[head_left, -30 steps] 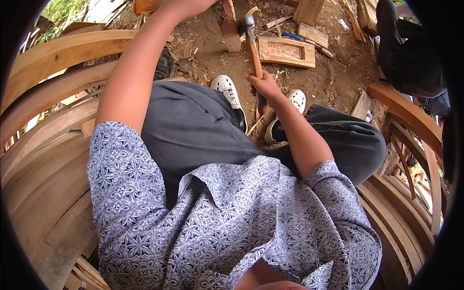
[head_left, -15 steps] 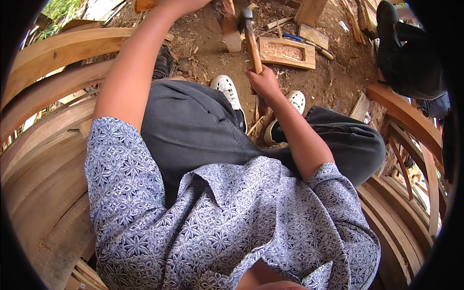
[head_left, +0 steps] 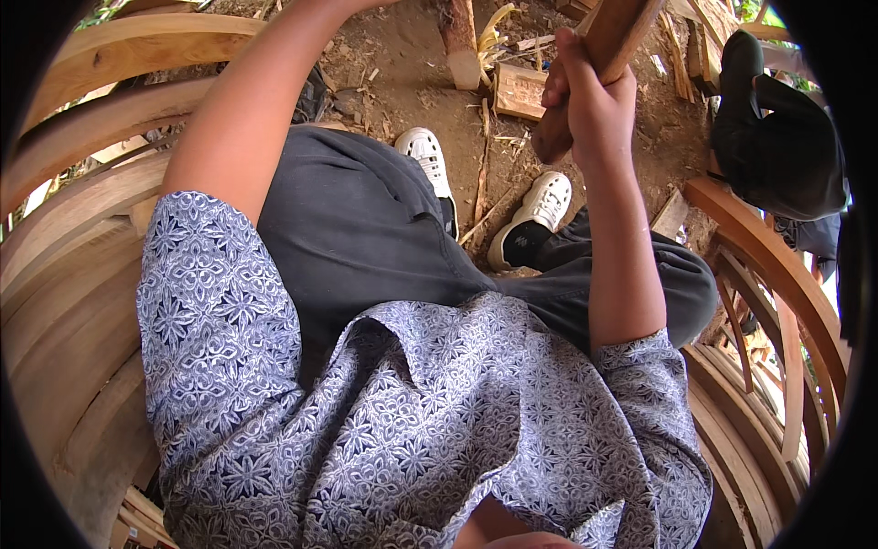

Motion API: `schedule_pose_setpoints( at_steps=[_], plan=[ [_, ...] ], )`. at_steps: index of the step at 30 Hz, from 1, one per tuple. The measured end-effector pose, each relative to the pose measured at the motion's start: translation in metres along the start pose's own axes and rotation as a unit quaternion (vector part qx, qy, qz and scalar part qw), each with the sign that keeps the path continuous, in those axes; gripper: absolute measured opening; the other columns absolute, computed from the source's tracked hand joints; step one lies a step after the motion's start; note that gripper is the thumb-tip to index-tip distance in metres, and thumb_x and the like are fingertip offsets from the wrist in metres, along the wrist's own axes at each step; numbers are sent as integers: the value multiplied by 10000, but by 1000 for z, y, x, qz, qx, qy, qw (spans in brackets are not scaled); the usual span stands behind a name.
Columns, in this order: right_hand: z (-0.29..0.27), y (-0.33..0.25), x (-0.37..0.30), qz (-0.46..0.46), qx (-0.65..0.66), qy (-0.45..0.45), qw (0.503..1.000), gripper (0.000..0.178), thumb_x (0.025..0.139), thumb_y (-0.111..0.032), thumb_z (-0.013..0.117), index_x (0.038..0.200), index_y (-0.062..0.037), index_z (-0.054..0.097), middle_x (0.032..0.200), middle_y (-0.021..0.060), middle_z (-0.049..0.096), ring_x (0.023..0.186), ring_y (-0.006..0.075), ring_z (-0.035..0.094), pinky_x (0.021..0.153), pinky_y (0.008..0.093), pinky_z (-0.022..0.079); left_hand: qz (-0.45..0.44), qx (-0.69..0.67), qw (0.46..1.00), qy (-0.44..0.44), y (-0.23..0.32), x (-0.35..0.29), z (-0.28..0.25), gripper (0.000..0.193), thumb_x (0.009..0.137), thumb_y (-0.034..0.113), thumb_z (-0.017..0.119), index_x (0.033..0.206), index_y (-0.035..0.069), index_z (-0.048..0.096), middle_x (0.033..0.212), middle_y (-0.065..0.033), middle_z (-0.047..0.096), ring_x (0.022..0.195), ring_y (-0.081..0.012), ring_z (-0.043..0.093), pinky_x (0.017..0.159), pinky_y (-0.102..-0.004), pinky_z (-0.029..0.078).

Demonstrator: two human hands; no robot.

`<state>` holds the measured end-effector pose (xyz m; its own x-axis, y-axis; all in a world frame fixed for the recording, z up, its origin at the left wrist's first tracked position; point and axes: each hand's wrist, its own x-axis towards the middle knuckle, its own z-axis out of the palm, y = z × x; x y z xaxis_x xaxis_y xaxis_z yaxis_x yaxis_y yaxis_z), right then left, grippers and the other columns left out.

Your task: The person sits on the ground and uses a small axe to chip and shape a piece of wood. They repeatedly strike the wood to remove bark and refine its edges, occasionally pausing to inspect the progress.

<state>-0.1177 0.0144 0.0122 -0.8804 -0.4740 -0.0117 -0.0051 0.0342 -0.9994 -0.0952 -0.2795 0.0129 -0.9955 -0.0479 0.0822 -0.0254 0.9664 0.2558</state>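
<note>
My right hand (head_left: 599,105) is raised and closed around the wooden handle (head_left: 620,37) of a hammer. The handle slants up to the top edge of the view, which cuts off the hammer's head. My left arm (head_left: 261,101) stretches forward to the top edge. Just a sliver of my left hand (head_left: 370,3) shows there, and its fingers are out of sight. Between the two hands a rough piece of timber (head_left: 459,46) comes down from the top edge. A wooden block with a carved recess (head_left: 519,91) lies on the ground, partly hidden behind my right hand.
Curved wooden planks (head_left: 87,210) stand stacked on my left, with more curved pieces (head_left: 768,247) on my right. Another person's dark-clothed leg (head_left: 782,146) is at the upper right. Wood shavings (head_left: 494,37) and chips are scattered over the dirt floor (head_left: 412,101).
My right hand has lifted the hammer up and to the right, carrying its head out of view. My left arm stays stretched forward. The view has shifted slightly.
</note>
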Motion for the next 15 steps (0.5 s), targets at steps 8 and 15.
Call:
schedule_pose_setpoints(
  at_steps=[8, 15],
  plan=[
    [-18, 174, -30, 332, -192, -94, 919, 294, 941, -301, 694, 910, -18, 619, 665, 43, 574, 511, 161, 560, 487, 358, 483, 21, 28, 999, -15, 18, 11, -2, 462, 999, 505, 584, 1088, 52, 551, 993, -253, 709, 982, -451, 675, 788, -558, 518],
    [-31, 174, -30, 360, -121, -147, 913, 280, 945, -282, 728, 1004, -44, 593, 730, 27, 562, 562, 141, 545, 491, 340, 479, 23, -35, 999, -11, 6, 1, 5, 459, 1003, 473, 604, 1116, 32, 543, 1067, -285, 688, 1036, -478, 648, 821, -560, 504]
  ],
)
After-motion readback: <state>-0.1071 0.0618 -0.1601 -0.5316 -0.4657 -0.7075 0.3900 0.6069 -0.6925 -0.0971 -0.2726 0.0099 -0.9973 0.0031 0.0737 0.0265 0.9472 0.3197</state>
